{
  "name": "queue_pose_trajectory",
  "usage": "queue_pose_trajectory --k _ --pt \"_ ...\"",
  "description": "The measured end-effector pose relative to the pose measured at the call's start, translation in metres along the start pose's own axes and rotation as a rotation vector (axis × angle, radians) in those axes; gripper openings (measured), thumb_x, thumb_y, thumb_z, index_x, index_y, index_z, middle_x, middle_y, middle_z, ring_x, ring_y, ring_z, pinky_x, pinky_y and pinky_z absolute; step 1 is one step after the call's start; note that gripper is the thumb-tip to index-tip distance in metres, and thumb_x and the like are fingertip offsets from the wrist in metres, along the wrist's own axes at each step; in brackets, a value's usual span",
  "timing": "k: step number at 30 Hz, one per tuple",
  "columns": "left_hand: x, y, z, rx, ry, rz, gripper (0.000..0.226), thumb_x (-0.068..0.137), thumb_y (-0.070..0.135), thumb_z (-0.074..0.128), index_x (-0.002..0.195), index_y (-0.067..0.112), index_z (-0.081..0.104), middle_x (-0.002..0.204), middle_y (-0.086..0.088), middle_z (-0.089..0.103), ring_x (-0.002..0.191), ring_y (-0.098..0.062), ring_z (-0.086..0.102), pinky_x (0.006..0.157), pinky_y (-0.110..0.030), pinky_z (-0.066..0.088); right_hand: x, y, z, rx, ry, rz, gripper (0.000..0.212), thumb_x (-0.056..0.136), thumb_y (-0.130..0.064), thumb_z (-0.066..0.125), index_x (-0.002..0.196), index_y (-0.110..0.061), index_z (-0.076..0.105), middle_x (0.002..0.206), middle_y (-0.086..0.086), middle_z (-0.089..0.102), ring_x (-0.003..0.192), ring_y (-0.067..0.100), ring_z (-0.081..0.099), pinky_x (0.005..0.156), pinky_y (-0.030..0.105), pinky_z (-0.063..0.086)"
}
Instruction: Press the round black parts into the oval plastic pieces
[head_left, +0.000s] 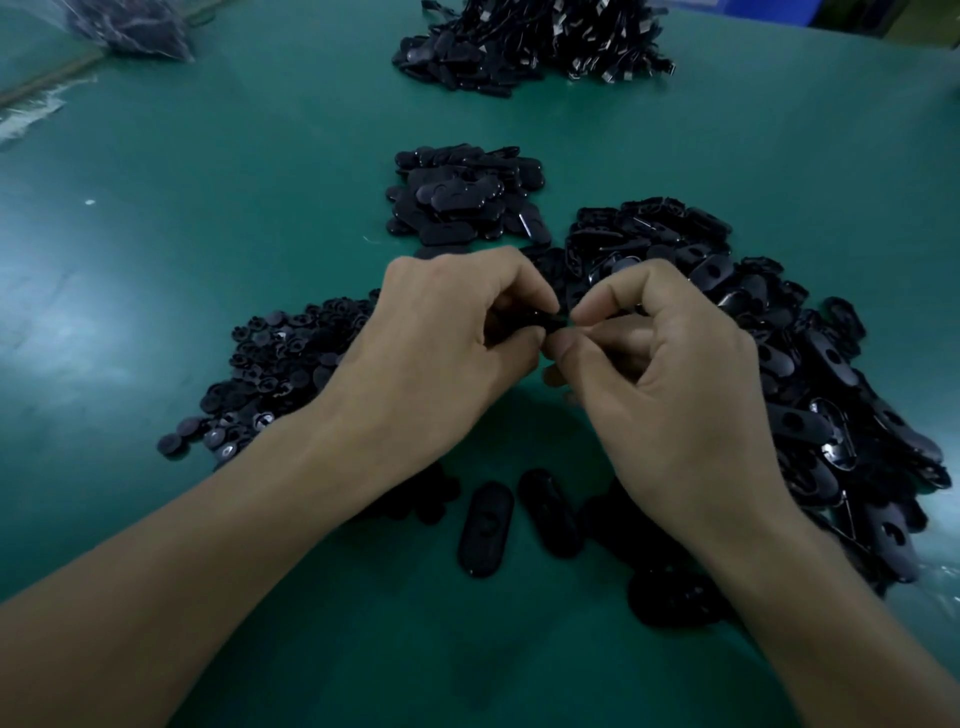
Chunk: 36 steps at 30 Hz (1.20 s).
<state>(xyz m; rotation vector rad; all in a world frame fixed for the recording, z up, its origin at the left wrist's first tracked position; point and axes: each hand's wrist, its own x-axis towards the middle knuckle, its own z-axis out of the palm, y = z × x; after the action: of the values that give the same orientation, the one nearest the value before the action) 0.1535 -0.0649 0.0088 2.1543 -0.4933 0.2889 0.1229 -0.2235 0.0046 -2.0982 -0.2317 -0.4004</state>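
We read the layout as built for reach: the rounds (280, 364) heap on the bench (182, 234) beside the left hand (452, 338), the ovals (810, 374) spread beside the right hand (680, 384), and the hands meet between the heaps so each can squeeze from its own side. The piece (545, 318) in work sits at that meeting point, its ends pinched by the curled left fingers (519, 291) and right fingers (597, 312), both clamped on it. It is mostly hidden, so we can only guess it is an oval taking a round.
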Motion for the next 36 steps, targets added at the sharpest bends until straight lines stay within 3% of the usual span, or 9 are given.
queue_pose_trajectory --k 3,6,10,14,23,30,36 --pt "0.001 0.000 0.001 -0.115 -0.026 -0.073 0.021 0.084 0.008 0.077 0.088 0.028 0.071 0.074 0.014 0.072 0.069 0.000 0.068 0.067 -0.017 0.055 0.003 0.004 -0.002 -0.081 0.049 -0.040 0.016 0.091 -0.016 0.071 0.100 -0.029 0.066 0.080 -0.012 0.067 0.076 0.005 0.065 0.066 0.018 0.053" --pt "0.005 -0.001 -0.001 -0.319 -0.075 -0.173 0.022 0.086 0.003 0.074 0.089 0.024 0.070 0.075 0.005 0.076 0.066 -0.011 0.071 0.067 -0.024 0.059 0.007 0.007 -0.007 -0.036 0.022 0.004 0.017 0.092 -0.018 0.071 0.106 -0.026 0.072 0.093 -0.012 0.070 0.086 0.001 0.067 0.077 0.016 0.053" --pt "0.008 -0.001 -0.005 -0.492 -0.118 -0.238 0.017 0.088 -0.001 0.071 0.098 0.014 0.068 0.074 0.000 0.075 0.066 -0.010 0.070 0.066 -0.020 0.057 0.009 0.007 -0.009 0.164 -0.038 0.088 0.016 0.091 -0.016 0.072 0.096 -0.031 0.071 0.084 -0.014 0.074 0.081 0.002 0.071 0.070 0.015 0.053" --pt "0.008 0.000 -0.006 -0.551 -0.121 -0.265 0.016 0.086 0.000 0.073 0.096 0.011 0.070 0.072 -0.001 0.074 0.064 -0.008 0.070 0.064 -0.018 0.056 0.010 0.008 -0.009 0.213 -0.026 0.090 0.017 0.087 -0.019 0.076 0.088 -0.034 0.070 0.078 -0.015 0.074 0.072 0.004 0.071 0.062 0.012 0.050" --pt "0.008 0.001 -0.006 -0.517 -0.125 -0.268 0.016 0.084 -0.002 0.074 0.094 0.010 0.073 0.079 -0.011 0.076 0.065 -0.016 0.073 0.066 -0.022 0.059 0.010 0.013 -0.011 0.192 -0.053 0.088 0.015 0.085 -0.021 0.077 0.082 -0.033 0.069 0.074 -0.016 0.072 0.066 0.002 0.068 0.060 0.012 0.050" --pt "0.006 0.004 -0.005 -0.454 -0.110 -0.222 0.015 0.085 -0.001 0.074 0.095 0.010 0.073 0.077 -0.006 0.076 0.063 -0.012 0.072 0.065 -0.019 0.058 0.011 0.014 -0.009 0.200 -0.036 0.136 0.006 0.083 -0.024 0.073 0.083 -0.028 0.067 0.079 -0.009 0.072 0.064 0.001 0.063 0.058 0.014 0.050" --pt "0.006 0.002 -0.005 -0.382 -0.098 -0.228 0.013 0.084 0.004 0.077 0.092 0.014 0.073 0.075 -0.005 0.076 0.064 -0.014 0.073 0.068 -0.026 0.062 0.009 0.014 -0.008 0.182 -0.031 0.141 0.008 0.085 -0.023 0.075 0.084 -0.028 0.069 0.075 -0.012 0.071 0.063 0.001 0.063 0.058 0.014 0.048"
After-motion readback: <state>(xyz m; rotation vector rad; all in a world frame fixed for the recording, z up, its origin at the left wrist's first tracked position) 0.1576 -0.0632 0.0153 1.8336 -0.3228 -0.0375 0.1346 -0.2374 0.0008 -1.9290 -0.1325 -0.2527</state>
